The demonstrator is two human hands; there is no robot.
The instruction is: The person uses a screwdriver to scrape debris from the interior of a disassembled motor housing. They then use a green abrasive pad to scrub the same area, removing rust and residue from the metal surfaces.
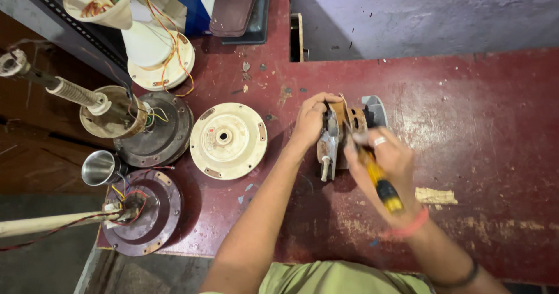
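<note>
Fingers of the left hand (310, 121) curl around the top of a small rusty motor (343, 135), which stands on edge in the middle of the dark red workbench (477, 125); the right hand (389, 166) wraps tightly round a yellow-handled screwdriver (378, 180), its tip at the motor's casing; a cream round motor cover (228, 141) lies just left of the hands; farther left sit dark fan motor housings (154, 128) with loose wires, and a steel cup (99, 167).
</note>
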